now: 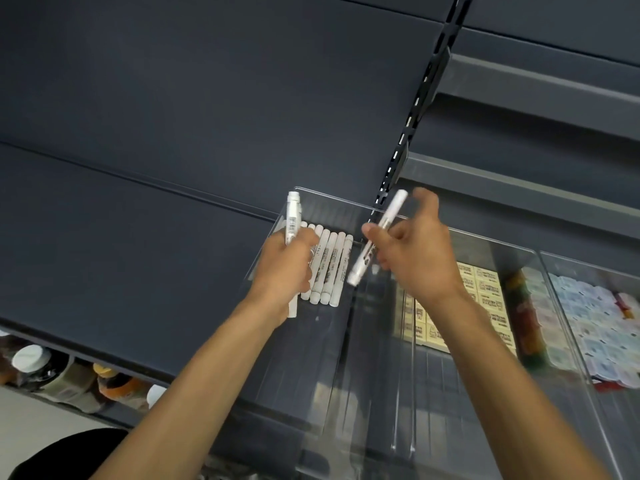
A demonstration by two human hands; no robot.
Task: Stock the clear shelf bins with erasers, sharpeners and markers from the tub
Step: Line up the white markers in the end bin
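A clear shelf bin (349, 375) stands on the dark shelf, with a row of several white markers (329, 268) lying side by side at its back left. My left hand (285, 271) grips one white marker (292, 220) upright over that row. To the right, my right hand (415, 251) holds another white marker (381, 233) slanted above the bin, its lower end pointing down beside the row. A second clear bin holds rows of yellow boxed erasers (485, 292). A third clear bin (568, 306) at the far right holds small pale packets.
The wide dark shelf (138, 237) stretches to the left. More dark shelves (536, 109) rise at the back right beside a slotted upright (412, 126). Bottles and jars (52, 368) stand on the lower shelf at the bottom left.
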